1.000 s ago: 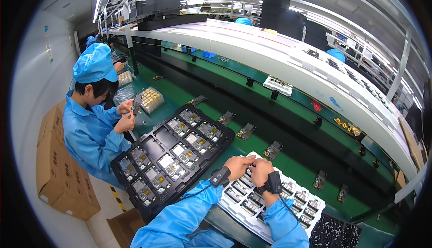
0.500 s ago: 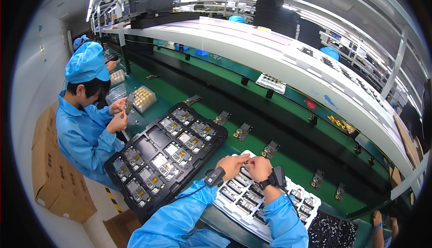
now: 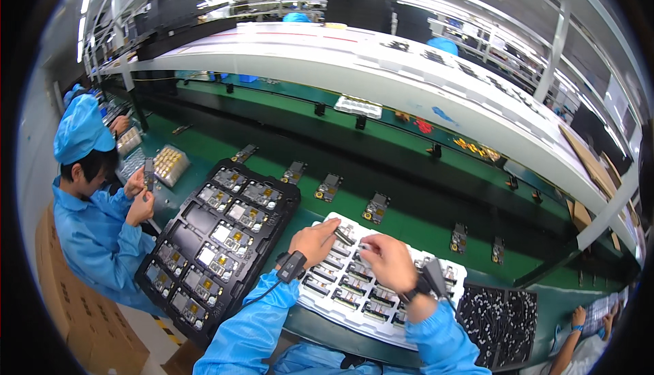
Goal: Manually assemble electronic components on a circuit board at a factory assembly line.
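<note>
A white moulded tray (image 3: 308,292) holding rows of small dark-and-silver electronic parts (image 3: 346,299) lies in front of me. My left hand (image 3: 312,244) rests at its far left corner. The fingers are stretched out, their tips beside a dark, narrow part (image 3: 345,237) in the tray. My right hand (image 3: 390,260) is over the tray's far middle, thumb and fingers pinched together. A tiny greyish piece shows at its fingertips, too small to name. The hand and wrist hide some slots below them.
Left of the white tray stands a black tray (image 3: 178,240) of circuit boards. More circuit boards (image 3: 375,207) lie along the green surface beyond. Black mats (image 3: 499,320) covered with small black-and-white parts adjoin on the right. A co-worker (image 3: 95,205) sits at left; another person's arms (image 3: 571,339) show at right.
My hands, close together at the tray's far edge before, are now apart. The right one has moved back over the tray's parts. The whole view has swung to the right.
</note>
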A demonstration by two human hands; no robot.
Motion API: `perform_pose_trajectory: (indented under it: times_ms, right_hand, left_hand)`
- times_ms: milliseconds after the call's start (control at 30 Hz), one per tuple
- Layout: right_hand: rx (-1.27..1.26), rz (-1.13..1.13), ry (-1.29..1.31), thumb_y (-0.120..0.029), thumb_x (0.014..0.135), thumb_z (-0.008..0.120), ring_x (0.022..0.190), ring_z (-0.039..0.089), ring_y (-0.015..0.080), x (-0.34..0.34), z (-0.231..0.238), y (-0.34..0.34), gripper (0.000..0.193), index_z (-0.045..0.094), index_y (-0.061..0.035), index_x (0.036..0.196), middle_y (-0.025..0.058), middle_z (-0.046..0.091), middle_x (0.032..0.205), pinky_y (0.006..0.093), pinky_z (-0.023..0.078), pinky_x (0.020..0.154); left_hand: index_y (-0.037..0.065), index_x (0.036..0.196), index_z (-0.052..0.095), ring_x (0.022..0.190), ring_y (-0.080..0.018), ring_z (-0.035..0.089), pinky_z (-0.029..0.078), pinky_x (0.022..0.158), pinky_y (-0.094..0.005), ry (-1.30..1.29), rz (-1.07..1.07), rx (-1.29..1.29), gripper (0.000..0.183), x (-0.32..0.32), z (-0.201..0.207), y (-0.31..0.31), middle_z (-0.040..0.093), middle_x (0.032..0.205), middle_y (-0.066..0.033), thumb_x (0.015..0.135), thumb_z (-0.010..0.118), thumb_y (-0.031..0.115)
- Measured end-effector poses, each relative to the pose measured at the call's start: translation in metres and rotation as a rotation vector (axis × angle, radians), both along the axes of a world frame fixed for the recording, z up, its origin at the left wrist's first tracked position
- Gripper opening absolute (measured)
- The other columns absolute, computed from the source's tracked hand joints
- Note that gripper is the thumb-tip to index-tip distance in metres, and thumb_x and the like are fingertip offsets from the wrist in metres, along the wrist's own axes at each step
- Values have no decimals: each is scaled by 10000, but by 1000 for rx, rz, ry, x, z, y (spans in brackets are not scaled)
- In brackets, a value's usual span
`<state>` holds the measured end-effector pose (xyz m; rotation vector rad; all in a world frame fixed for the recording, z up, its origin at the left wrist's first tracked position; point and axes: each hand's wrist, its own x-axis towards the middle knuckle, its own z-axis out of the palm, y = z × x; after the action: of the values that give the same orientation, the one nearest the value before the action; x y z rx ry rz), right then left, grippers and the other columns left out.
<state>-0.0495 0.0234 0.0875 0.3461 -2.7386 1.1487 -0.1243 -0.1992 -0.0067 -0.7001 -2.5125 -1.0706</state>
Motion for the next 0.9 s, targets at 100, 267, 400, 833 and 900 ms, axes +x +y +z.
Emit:
perform_pose_trajectory:
  times_ms: [100,267,400,833,900]
  right_hand:
    - [-80,-64,70,-115,914,761,840,693,329,83,42,52,222,742,-5,1106,161,706,943,380,563,742]
    - [-440,-640,-47,21,910,760,708,692,96,204,33,168,198,704,73,1093,99,752,872,239,556,600]
    - [-355,-827,-123,-53,882,836,679,671,97,249,-12,246,244,701,50,1057,71,739,844,248,550,561]
    - [-247,-1033,-103,-126,890,850,655,692,104,269,-54,341,222,717,26,983,78,737,786,259,576,521]
    - [-358,-1037,-100,-112,916,820,650,696,105,277,-55,350,194,713,35,980,76,738,813,261,573,521]
  left_hand:
    - [105,1360,689,1189,-337,699,581,989,-423,39,20,-42,402,4,3,-7,696,1371,-138,984,691,244]
    - [48,1141,787,1099,-367,731,591,970,-416,87,-67,29,242,-13,2,2,764,1185,-162,922,769,147]
    - [-18,1113,778,1073,-371,741,587,970,-392,18,-90,77,258,-17,7,-7,765,1144,-212,857,749,-21]
    - [-51,1071,762,1047,-380,737,575,956,-408,67,-59,-79,234,-24,6,11,761,1127,-215,840,774,-19]
    - [-55,1085,760,1050,-373,741,573,958,-401,68,-70,-89,239,-29,1,16,762,1137,-217,849,770,-19]
